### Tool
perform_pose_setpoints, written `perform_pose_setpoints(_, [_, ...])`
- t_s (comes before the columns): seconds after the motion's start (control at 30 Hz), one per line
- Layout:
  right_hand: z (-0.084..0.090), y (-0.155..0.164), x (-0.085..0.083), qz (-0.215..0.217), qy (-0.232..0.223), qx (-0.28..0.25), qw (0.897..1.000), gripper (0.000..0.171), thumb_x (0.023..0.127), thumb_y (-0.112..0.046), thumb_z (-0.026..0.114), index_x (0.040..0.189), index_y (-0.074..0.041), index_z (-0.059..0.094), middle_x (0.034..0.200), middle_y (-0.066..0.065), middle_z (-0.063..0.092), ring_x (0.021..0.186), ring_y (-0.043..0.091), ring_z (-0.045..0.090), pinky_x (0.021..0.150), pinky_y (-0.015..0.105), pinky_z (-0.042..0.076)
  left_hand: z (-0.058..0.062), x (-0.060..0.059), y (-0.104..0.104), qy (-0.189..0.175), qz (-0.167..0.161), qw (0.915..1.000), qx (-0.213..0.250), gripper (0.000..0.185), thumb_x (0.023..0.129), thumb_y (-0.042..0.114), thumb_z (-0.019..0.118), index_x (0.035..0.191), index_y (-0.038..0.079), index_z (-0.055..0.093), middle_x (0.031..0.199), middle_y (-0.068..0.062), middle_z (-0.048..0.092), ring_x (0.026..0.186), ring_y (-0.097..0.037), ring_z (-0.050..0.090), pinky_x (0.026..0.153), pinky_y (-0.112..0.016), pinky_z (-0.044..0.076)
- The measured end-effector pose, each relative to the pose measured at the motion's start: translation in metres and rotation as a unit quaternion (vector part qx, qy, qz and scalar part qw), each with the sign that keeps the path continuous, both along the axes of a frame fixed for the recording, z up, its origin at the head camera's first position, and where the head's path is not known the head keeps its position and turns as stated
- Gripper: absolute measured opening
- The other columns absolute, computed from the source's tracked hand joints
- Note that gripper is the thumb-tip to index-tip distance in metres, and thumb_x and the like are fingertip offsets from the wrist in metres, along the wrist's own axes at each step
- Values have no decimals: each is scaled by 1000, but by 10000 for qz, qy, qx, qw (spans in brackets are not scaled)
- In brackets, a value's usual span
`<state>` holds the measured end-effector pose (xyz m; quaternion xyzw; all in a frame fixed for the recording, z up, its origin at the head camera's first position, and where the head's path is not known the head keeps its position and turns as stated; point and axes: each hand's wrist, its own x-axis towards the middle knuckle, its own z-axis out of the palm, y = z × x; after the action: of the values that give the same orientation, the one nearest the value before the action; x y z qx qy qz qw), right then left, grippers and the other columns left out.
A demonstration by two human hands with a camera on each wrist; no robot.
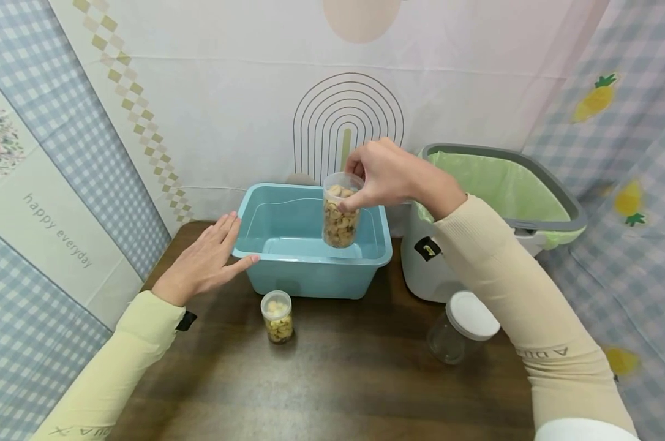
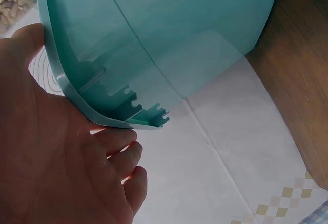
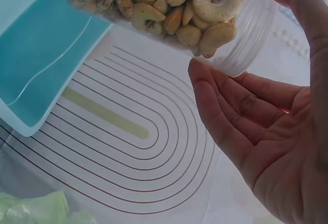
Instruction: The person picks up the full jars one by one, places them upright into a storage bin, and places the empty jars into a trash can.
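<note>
Over the blue plastic tub [image 1: 305, 278] my right hand [image 1: 384, 174] holds a clear jar of cashews [image 1: 340, 223] near its top, thumb on one side and fingers on the other. In the right wrist view the jar [image 3: 169, 8] lies across the top, its threaded rim between thumb and fingertips; no lid shows on it. My left hand [image 1: 206, 257] rests at the tub's left rim with fingers fairly straight. The left wrist view shows the thumb and fingers on either side of the tub's corner rim [image 2: 77, 101].
A small jar with pale yellow pieces [image 1: 278, 318] stands in front of the tub on the brown wooden table [image 1: 332, 380]. To the right are a clear jar with a white lid [image 1: 465, 324] and a grey-rimmed bin [image 1: 432, 275] with a green liner. Patterned cloth hangs behind.
</note>
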<state>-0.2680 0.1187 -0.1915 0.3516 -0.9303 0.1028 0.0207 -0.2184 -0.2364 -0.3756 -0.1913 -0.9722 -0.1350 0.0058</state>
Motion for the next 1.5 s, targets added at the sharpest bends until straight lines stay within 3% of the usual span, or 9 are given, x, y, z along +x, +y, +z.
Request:
perform_pose_setpoints(0.4, [-13, -9, -34, -282, -192, 75, 9994, 37, 80, -41, 84, 93, -8, 74, 77, 3, 62, 68, 17, 49, 60, 28, 42, 1, 0, -1, 7, -8, 10000, -87, 96, 108, 62, 44, 168, -3, 7, 178, -23, 4, 166, -43, 7, 133, -61, 13])
perform_pose_setpoints(0.67, [-30, -10, -58, -493, -333, 180, 9981, 41, 82, -43, 83, 98, -7, 74, 82, 4, 63, 71, 17, 49, 62, 29, 42, 1, 0, -1, -34, 22, 10000, -84, 98, 107, 64, 43, 168, -3, 7, 178, -23, 4, 166, -42, 7, 134, -61, 13])
perform_pose_setpoints(0.83, [-42, -8, -72, -700, -579, 162, 9957, 43, 83, -42, 85, 104, -6, 74, 87, 6, 66, 76, 19, 52, 66, 31, 44, 1, -1, 1, -12, 2, 10000, -16, 98, 107, 65, 43, 168, -2, 7, 178, -22, 5, 166, -41, 7, 134, -60, 13])
perform_pose_setpoints(1.1, [-71, -12, -93, -671, -1022, 53, 9925, 39, 87, -32, 82, 110, -4, 71, 92, 8, 60, 83, 21, 51, 70, 33, 43, -1, -1, 4, 41, -4, 10000, 67, 96, 108, 63, 44, 168, -3, 9, 178, -22, 6, 166, -41, 8, 134, -60, 13])
perform_pose_setpoints(1.37, [-92, -14, -106, -745, -1456, -70, 9865, 47, 88, -24, 84, 127, -2, 69, 118, 15, 67, 100, 27, 56, 88, 39, 54, -2, -2, 4, 93, 35, 9999, 93, 97, 107, 64, 45, 168, -2, 10, 178, -22, 7, 166, -40, 9, 134, -59, 14])
perform_pose_setpoints(1.5, [-102, -15, -111, -762, -1542, -44, 9851, 46, 89, -22, 83, 128, -2, 68, 119, 15, 67, 103, 27, 56, 91, 40, 54, -2, -3, 2, 119, 43, 9999, 69, 96, 107, 64, 45, 168, -2, 10, 178, -21, 7, 166, -39, 9, 134, -59, 13])
